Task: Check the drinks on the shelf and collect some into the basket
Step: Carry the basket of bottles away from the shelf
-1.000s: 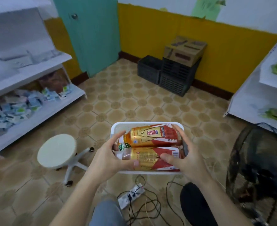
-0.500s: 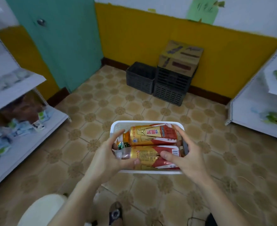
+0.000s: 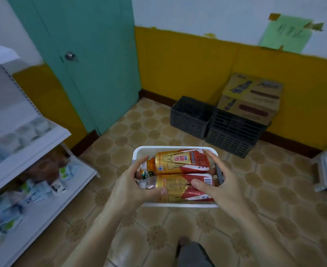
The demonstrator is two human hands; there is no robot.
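Step now: I think I am carrying the basket [image 3: 175,205] of drinks, with both hands on it, out in front of me over the floor [image 3: 120,143].
Left hand: my left hand [image 3: 129,186] grips the left end of the basket. The thumb lies on the near bottle [image 3: 180,186] and the fingers curl over the rim.
Right hand: my right hand [image 3: 219,185] grips the right end. The thumb rests on the near bottle and the fingers reach over the far bottle [image 3: 180,160].
How to do it well: I should keep the basket flat so the bottles do not roll. I should hold both ends tight, because full bottles are likely heavy. I should walk slowly and watch my feet.
Basket: it is white and holds two gold and red drink bottles lying on their sides, touching each other. A green cap [image 3: 146,173] peeks out by my left hand. I cannot tell if more drinks hide under them.
Shelf: the white shelf [image 3: 49,191] on the left holds small packs, too blurry to name.
Crates: dark crates [image 3: 212,122] sit far off by the yellow wall, with a brown box [image 3: 251,97] on top. I cannot see inside them.
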